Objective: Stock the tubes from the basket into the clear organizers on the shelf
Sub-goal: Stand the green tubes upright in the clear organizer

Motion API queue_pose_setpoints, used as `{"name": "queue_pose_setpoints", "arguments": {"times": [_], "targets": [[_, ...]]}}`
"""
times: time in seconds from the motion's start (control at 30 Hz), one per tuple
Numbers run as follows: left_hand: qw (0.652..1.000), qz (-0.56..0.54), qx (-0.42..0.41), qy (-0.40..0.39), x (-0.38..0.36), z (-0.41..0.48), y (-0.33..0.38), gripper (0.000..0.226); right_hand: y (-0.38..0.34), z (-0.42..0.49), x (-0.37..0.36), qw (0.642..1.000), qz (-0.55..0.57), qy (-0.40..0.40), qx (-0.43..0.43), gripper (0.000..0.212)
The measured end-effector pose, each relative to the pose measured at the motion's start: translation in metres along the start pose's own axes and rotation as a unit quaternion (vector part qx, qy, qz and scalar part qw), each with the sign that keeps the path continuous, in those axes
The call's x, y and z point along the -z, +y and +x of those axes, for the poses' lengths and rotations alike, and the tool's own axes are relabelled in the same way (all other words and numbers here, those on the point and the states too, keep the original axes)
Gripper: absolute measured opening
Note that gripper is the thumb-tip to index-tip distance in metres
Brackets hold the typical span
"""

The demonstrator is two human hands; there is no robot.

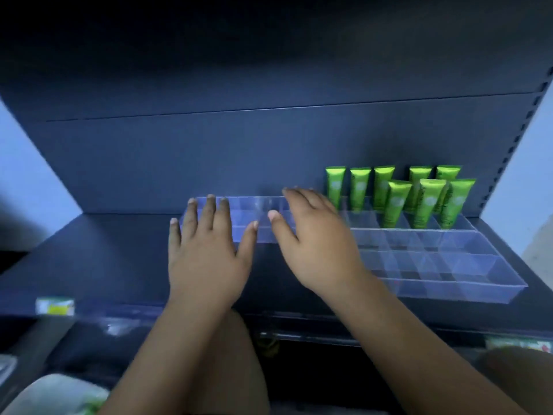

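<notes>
Bare left forearm (167,354) and right forearm (404,339) reach forward, palms down. left hand (206,256): flat, fingers straight and spread, thumb out. right hand (317,244): just beside it, fingers straight, angled left, holding nothing.

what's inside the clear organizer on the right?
Eight green tubes stand upright in the two back rows of the right organizer: five behind, three ahead. The nearer compartments show none. The right hand covers its left end.

A blurred yellow-green label (55,307) at left — pale wall (27,175) beyond.
</notes>
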State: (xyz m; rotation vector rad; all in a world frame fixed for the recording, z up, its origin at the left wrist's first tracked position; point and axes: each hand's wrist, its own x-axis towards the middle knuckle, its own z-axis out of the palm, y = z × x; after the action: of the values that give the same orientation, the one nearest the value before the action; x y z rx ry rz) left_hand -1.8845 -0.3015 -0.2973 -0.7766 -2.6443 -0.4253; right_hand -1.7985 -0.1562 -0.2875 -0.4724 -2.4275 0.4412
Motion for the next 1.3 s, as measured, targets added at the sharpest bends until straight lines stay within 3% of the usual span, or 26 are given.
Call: {"name": "queue_pose_setpoints", "arguments": {"times": [0.23,0.37,0.53,0.7,0.93,1.13,1.3], "targets": [[0.981,0.085,0.172,0.035,0.055,-0.097,-0.150,0.082,-0.154,-0.046,-0.075,0.985,0.108,-0.079,0.105,0.063],[0.955,0.110,0.275,0.019,0.074,-0.160,-0.224,0.088,-0.236,-0.089,-0.130,0.970,0.166,-0.130,0.120,0.069],[0.919,0.119,0.374,-0.032,0.066,-0.238,-0.301,0.084,-0.299,-0.147,-0.203,0.944,0.103,-0.239,0.205,0.061],[0.888,0.083,0.443,-0.087,0.023,-0.289,-0.339,0.078,-0.312,-0.180,-0.268,0.897,0.018,-0.355,0.264,0.054],[0.847,-0.014,0.507,-0.160,-0.056,-0.317,-0.369,0.071,-0.296,-0.211,-0.339,0.837,-0.032,-0.523,0.159,0.035],[0.813,-0.074,0.541,-0.203,-0.118,-0.306,-0.407,0.067,-0.315,-0.217,-0.402,0.829,-0.031,-0.541,0.136,0.026],[0.782,-0.112,0.554,-0.261,-0.176,-0.284,-0.447,0.060,-0.313,-0.214,-0.465,0.826,-0.031,-0.563,0.025,0.018]]}}
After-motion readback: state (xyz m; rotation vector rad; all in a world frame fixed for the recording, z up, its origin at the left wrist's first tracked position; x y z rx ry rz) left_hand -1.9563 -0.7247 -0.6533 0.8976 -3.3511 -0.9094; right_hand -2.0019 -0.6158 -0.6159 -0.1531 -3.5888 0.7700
